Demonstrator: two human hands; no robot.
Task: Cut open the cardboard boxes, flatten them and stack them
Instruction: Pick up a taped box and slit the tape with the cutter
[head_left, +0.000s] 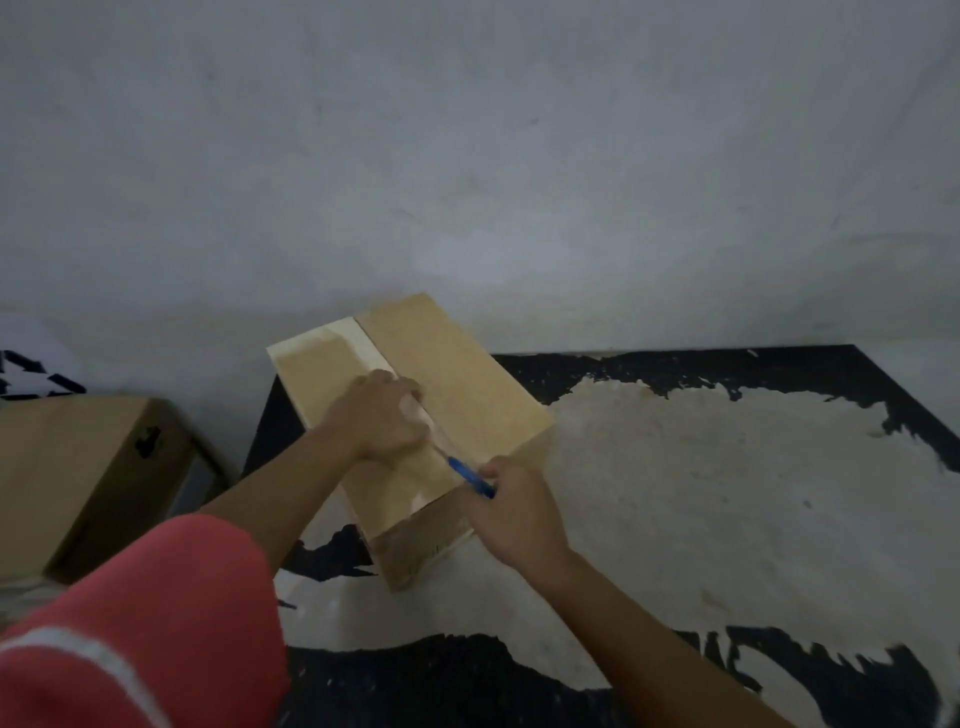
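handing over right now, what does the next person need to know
Left grip rests on top of the box, by its middle seam. Right grip holds the blue knife, tip at that seam. Box stands on the table, not flattened; how far the seam is cut cannot be told. To do: finish the cut, flatten, stack. A second box, whole, sits left of the table.
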